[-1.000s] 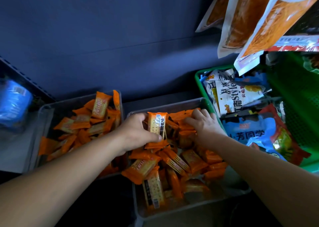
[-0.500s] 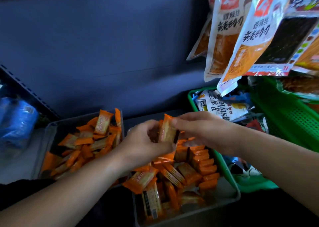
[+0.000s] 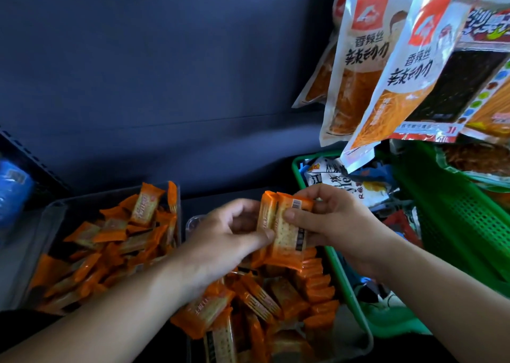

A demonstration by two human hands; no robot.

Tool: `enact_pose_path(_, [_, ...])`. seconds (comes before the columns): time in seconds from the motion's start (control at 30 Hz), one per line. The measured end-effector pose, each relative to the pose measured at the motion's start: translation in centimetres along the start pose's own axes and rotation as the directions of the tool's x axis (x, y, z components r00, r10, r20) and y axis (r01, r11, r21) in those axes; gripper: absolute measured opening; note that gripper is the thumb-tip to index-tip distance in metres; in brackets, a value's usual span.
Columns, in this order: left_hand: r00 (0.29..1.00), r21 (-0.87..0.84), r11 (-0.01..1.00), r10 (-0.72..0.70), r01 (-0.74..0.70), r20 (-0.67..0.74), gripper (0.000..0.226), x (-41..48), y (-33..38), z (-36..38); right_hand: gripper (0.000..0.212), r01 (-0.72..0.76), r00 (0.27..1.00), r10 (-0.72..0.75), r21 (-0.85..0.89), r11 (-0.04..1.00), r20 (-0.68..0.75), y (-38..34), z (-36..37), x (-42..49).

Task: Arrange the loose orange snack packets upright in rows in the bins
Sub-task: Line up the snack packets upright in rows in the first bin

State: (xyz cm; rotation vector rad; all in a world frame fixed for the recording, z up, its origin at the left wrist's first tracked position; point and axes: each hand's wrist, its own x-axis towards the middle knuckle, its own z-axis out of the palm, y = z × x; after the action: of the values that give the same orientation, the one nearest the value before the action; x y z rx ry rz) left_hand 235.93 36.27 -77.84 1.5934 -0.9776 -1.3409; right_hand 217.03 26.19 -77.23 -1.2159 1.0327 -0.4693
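Two orange cracker packets (image 3: 281, 224) are held upright side by side above the right clear bin (image 3: 364, 343). My left hand (image 3: 220, 241) grips them from the left with its thumb on their lower edge. My right hand (image 3: 331, 222) pinches their right side between thumb and fingers. Below, that bin holds several loose orange packets (image 3: 248, 304) and a short upright row (image 3: 317, 288) along its right wall. The left clear bin (image 3: 52, 210) holds a jumbled heap of the same orange packets (image 3: 116, 238).
A green plastic basket (image 3: 455, 224) full of mixed snack bags stands at the right. Large snack bags (image 3: 386, 67) hang overhead at the upper right. A dark shelf back panel (image 3: 165, 86) runs behind the bins. A blue pack (image 3: 13, 191) lies far left.
Both hands have risen from the bin and come together. My right hand now pinches a second packet beside the one my left hand held. The view has tilted upward.
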Motion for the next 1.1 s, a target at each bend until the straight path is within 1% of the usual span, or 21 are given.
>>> enact_pose_path(0.13, [0.996, 0.013, 1.0, 0.019, -0.021, 0.093, 0.03, 0.9, 0.6, -0.3, 0.036, 0.022, 1.0, -0.022, -0.007, 1.0, -0.011, -0.5, -0.9, 0.5])
enact_pose_path(0.23, [0.996, 0.066, 0.994, 0.084, -0.086, 0.039, 0.044, 1.4, 0.3, -0.1, 0.044, 0.016, 0.998, -0.016, -0.007, 1.0, -0.06, -0.8, -1.2, 0.7])
enact_pose_path(0.3, [0.993, 0.147, 0.982, 0.122, -0.12, -0.002, 0.059, 1.6, 0.0, 0.2, 0.041, -0.007, 0.993, 0.009, 0.016, 1.0, -0.115, -0.6, -1.1, 0.9])
enact_pose_path(0.33, [0.989, 0.184, 0.973, 0.145, -0.139, -0.022, 0.062, 1.5, -0.1, 0.3, 0.038, -0.027, 0.992, 0.034, 0.057, 0.998, -0.12, -0.5, -1.1, 1.0])
enact_pose_path(0.37, [0.984, 0.207, 0.965, 0.171, -0.159, -0.044, 0.061, 1.5, -0.1, 0.4, 0.034, -0.049, 0.994, 0.06, 0.115, 0.992, -0.096, -0.5, -0.9, 1.0])
enact_pose_path(0.43, [0.974, 0.207, 0.959, 0.214, -0.194, -0.079, 0.052, 1.5, 0.0, 0.6, 0.029, -0.081, 0.997, 0.079, 0.215, 0.973, 0.018, -1.1, -0.9, 0.9])
enact_pose_path(0.5, [0.97, 0.196, 0.959, 0.227, -0.206, -0.088, 0.049, 1.4, 0.1, 0.7, 0.036, -0.076, 0.987, 0.039, 0.239, 0.968, 0.155, -1.7, -1.0, 0.5])
enact_pose_path(0.53, [0.969, 0.193, 0.959, 0.229, -0.21, -0.086, 0.048, 1.4, 0.0, 0.6, 0.043, -0.057, 0.98, 0.009, 0.237, 0.97, 0.2, -1.8, -1.0, 0.3])
enact_pose_path(0.57, [0.969, 0.191, 0.959, 0.231, -0.211, -0.086, 0.048, 1.4, 0.1, 0.5, 0.051, -0.034, 0.977, -0.014, 0.219, 0.975, 0.213, -1.8, -1.1, 0.3])
enact_pose_path(0.67, [0.971, 0.183, 0.962, 0.22, -0.201, -0.091, 0.05, 1.3, 0.1, 0.3, 0.069, 0.026, 0.985, -0.046, 0.12, 0.992, 0.164, -1.0, -1.5, 0.5])
enact_pose_path(0.73, [0.973, 0.167, 0.969, 0.202, -0.182, -0.114, 0.049, 1.3, 0.0, 0.1, 0.072, 0.049, 0.994, -0.052, 0.03, 0.998, 0.098, -0.8, -1.6, 0.6])
enact_pose_path(0.83, [0.974, 0.157, 0.977, 0.166, -0.142, -0.152, 0.051, 1.5, -0.2, -0.2, 0.058, 0.055, 0.998, -0.055, -0.093, 0.994, 0.002, -1.0, -1.7, 0.6])
enact_pose_path(0.9, [0.968, 0.144, 0.98, 0.161, -0.135, -0.191, 0.05, 1.5, -0.2, -0.2, 0.057, 0.016, 0.999, -0.02, -0.124, 0.992, -0.033, -0.9, -1.8, 0.6])
enact_pose_path(0.97, [0.96, 0.124, 0.983, 0.16, -0.135, -0.228, 0.046, 1.5, -0.2, -0.3, 0.054, -0.055, 0.998, 0.052, -0.081, 0.995, -0.036, -0.7, -1.9, 0.9])
enact_pose_path(1.1, [0.941, 0.137, 0.982, 0.163, -0.127, -0.295, 0.049, 1.8, 0.0, -0.8, 0.035, -0.163, 0.987, 0.164, 0.085, 0.983, -0.003, -0.9, -2.3, 1.3])
